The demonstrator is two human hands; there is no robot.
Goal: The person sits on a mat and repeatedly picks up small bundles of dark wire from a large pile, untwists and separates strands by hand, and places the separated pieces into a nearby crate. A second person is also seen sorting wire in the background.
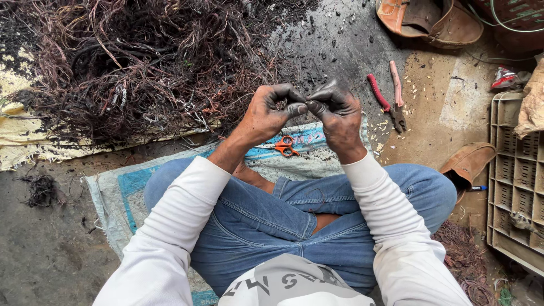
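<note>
The floor is bare, dirty concrete, blackened with soot and flecks toward the top and sandy brown at right. A person sits cross-legged on a woven mat with blue print, in jeans and white sleeves. Ahead on the left lies a big tangle of burnt wire, partly on a yellowish sack. A smaller wire clump lies apart on the floor at left.

The left hand and right hand, both sooty black, meet in front of the knees, fingertips pinched together on a short wire piece. It sits between the thumbs and forefingers, above the mat's far edge. Only a speck shows, so its long axis and which way it points cannot be told.

Orange scissors lie on the mat just under the hands. Red-handled pliers lie on the floor to the right, jaws toward the person. A sandal is cut off at the top edge, another sits by the right knee beside a grey crate, cut off at right. Reddish wire coils lie below it.
</note>
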